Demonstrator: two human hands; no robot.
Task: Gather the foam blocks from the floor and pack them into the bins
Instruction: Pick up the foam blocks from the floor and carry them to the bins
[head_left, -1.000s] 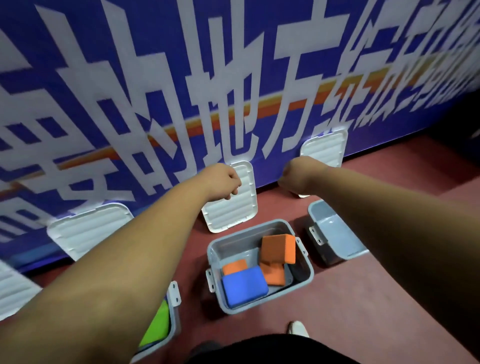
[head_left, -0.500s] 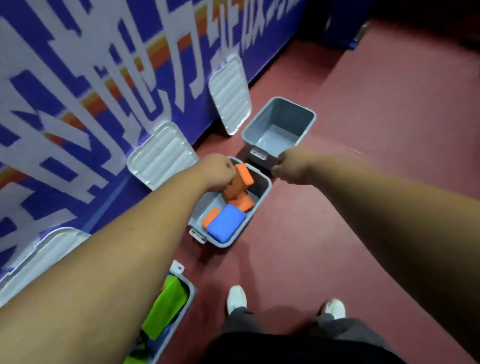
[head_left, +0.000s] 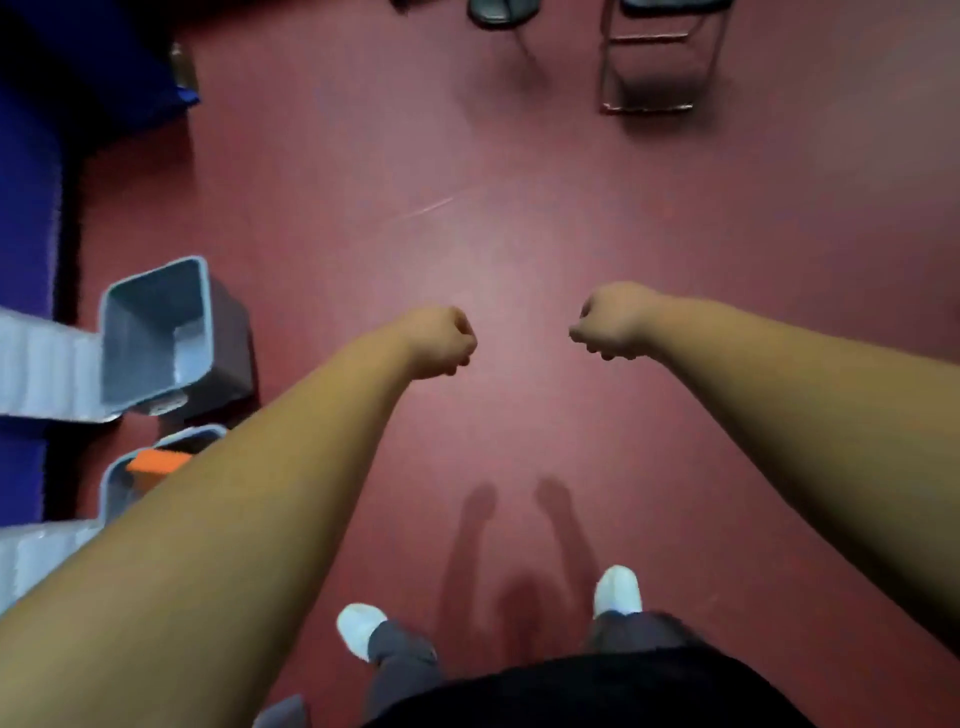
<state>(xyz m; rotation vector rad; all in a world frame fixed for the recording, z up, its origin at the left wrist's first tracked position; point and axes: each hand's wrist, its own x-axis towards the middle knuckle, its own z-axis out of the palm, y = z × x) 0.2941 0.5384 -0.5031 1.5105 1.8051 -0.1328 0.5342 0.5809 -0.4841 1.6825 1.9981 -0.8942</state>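
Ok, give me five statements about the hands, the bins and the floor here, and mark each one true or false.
1. The left hand and right hand are curled into fists, holding nothing. True.
2. The far grey bin is packed with blocks. False: its inside shows bare.
3. An orange block lies in the nearer bin, which the left forearm partly hides. True.
4. Foam blocks lie on the floor between the hands. False: none shows there.
5. The right hand rests on a bin's rim. False: it hangs over the floor, apart from both bins.
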